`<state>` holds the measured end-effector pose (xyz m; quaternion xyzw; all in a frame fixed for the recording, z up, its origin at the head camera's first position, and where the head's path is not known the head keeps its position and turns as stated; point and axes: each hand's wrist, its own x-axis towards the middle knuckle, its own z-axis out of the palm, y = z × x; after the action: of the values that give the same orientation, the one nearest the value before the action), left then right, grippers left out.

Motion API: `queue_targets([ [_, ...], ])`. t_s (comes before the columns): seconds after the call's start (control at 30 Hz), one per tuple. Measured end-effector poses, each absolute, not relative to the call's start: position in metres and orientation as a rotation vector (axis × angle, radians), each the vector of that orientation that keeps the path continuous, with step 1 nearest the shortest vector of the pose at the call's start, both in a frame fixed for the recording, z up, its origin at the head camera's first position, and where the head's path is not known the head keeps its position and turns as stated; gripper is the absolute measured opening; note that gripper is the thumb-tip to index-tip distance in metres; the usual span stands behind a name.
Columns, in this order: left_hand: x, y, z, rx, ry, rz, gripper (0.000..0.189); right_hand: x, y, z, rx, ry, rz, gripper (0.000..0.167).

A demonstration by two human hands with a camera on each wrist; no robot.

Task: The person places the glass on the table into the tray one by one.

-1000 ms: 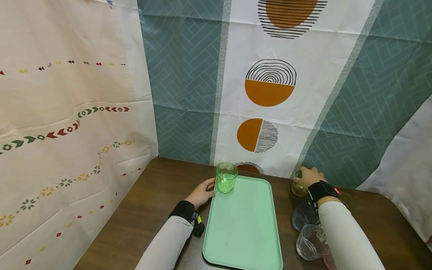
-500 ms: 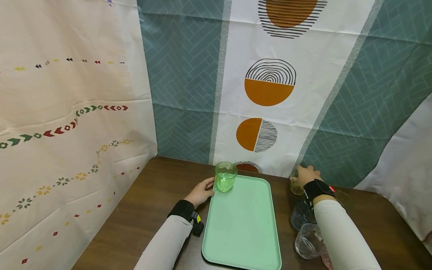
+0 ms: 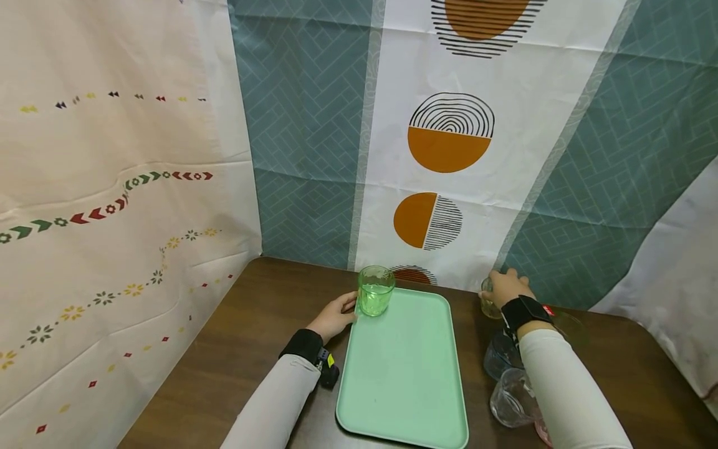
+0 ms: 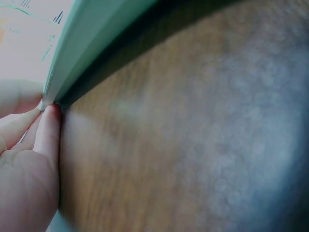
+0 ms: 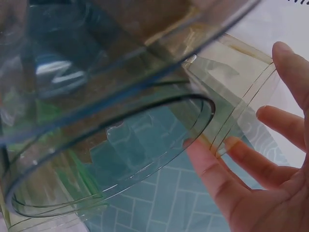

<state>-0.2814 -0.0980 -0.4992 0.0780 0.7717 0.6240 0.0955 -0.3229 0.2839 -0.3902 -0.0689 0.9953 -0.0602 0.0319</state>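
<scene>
Gripping a pale yellow, see-through round tumbler [image 3: 488, 305], your right hand [image 3: 509, 289] hovers just off the far right corner of the smooth, mint-green rectangular tray [image 3: 401, 374]. Little has changed in the last second: the tumbler edges only slightly toward the tray, which suggests the work is at the hold itself, with hardly any travel. Your right fingers are clamped around the tumbler. Your left hand [image 3: 332, 319] touches the tray's left edge; you cannot tell whether those fingers pinch it. A translucent green round glass [image 3: 376, 296] stands on the tray's far left corner. Right of the tray, the dark brown, wood-grained desk [image 3: 269, 293] carries a blue-tinted glass [image 3: 499, 357], a clear cylindrical glass [image 3: 509, 399] and a mostly hidden pinkish glass [image 3: 541, 430].
</scene>
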Motion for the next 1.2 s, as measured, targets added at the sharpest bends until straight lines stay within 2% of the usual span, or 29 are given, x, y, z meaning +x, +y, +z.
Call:
queue_targets([
  [0.13,-0.2807,-0.0979,-0.4968,0.223,2.297,1.843,0.059,-0.321,0.2809,-0.3874,-0.209,3.067,-0.179,0.055],
  [0.6,-0.2801,-0.0973,-0.4975,0.203,2.309,1.826,0.059,-0.319,0.2737,-0.3814,-0.279,3.122,-0.2,0.046],
  [0.87,-0.2792,-0.0983,-0.4961,0.217,2.288,1.848,0.059,-0.3216,0.2731,-0.3817,-0.326,3.172,-0.13,0.055],
  [1.2,-0.2827,-0.0994,-0.5007,0.237,2.292,1.817,0.06,-0.326,0.2741,-0.3813,-0.335,3.173,-0.172,0.058],
])
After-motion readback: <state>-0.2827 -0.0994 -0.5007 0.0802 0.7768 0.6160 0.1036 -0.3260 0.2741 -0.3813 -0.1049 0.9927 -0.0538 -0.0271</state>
